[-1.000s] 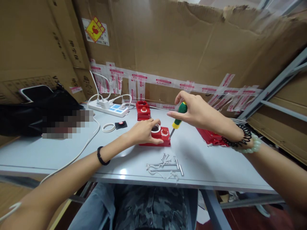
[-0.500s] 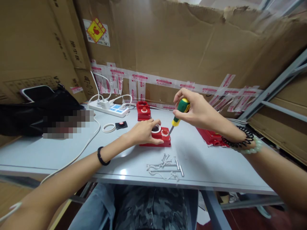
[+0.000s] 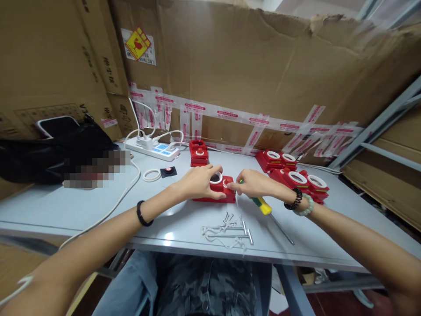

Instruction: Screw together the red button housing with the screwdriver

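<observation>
My left hand (image 3: 201,183) grips a red box (image 3: 226,197) from its left side, thumb in front and fingers behind. A white ring and a small round red part show on the box's top. My right hand (image 3: 255,183) is at the box's right end, its fingertips at the small red part. A green and yellow screwdriver (image 3: 265,208) is held in the same hand, its shaft pointing down and right. Metal screws and T-shaped bars (image 3: 241,232) with white cords lie in front of the box.
Several red units with white rings (image 3: 297,177) stand at the right. Behind the box is another red unit (image 3: 199,153). A power strip (image 3: 158,148), a white ring (image 3: 151,175), a black square piece (image 3: 169,171) and a black bag (image 3: 88,142) are at the left.
My right hand has come down to the box. The screwdriver has swung from tip-down at the box's corner to pointing down and right, away from it. My left hand holds the box as before.
</observation>
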Motion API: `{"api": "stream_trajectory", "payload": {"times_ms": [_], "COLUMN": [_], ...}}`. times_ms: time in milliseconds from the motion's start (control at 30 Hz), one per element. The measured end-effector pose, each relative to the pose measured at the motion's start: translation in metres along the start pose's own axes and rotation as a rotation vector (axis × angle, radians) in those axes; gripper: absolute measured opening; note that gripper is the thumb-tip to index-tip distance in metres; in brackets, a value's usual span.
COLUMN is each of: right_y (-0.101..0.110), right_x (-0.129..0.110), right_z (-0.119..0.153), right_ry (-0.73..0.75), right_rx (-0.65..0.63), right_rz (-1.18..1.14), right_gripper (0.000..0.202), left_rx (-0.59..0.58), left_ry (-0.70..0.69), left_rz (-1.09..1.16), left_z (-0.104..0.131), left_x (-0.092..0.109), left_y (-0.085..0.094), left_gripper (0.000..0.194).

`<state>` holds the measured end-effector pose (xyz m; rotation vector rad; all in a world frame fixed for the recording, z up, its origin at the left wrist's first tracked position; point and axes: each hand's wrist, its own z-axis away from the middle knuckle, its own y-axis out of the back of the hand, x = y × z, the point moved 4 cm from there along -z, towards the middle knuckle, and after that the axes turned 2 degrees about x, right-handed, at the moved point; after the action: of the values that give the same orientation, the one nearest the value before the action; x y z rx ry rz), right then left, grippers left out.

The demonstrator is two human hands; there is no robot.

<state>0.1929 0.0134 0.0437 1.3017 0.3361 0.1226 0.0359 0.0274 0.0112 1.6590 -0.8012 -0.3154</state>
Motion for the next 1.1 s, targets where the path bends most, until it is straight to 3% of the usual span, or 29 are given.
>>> {"api": "stream_trajectory", "payload": {"times_ms": [167, 400, 600, 767, 933, 1100], "right_y": [-0.008, 0.012, -0.011, -0.027, -0.012, 0.019], "right_x": [-0.003, -0.018, -0.030, -0.029, -0.022, -0.010], "right_z": [0.000, 0.020, 0.040, 0.042, 0.041, 0.041], "right_ry": [0.072, 0.131, 0.211, 0.243, 0.203, 0.150], "right_rx": [-0.022, 0.140, -0.100, -0.121, -0.020, 0.243], "right_rz": [0.055, 0.146, 0.145, 0.182, 0.138, -0.135], "right_gripper": [0.033, 0.021, 0.013, 0.019, 0.020, 0.022], "left_rx": [0.006, 0.007, 0.010, 0.015, 0.019, 0.035], "left_ry": [-0.004, 0.009, 0.008, 0.006, 0.006, -0.002], "left_rz": [-0.002, 0.003, 0.018, 0.024, 0.049, 0.134], "left_z": [0.001, 0.000, 0.000, 0.000, 0.000, 0.001], "left_x": [0.000, 0.000, -0.001, -0.001, -0.003, -0.007], "left_y": [0.001, 0.000, 0.000, 0.000, -0.001, -0.001], "left_gripper": [0.062, 0.061, 0.059, 0.061, 0.063, 0.064]}}
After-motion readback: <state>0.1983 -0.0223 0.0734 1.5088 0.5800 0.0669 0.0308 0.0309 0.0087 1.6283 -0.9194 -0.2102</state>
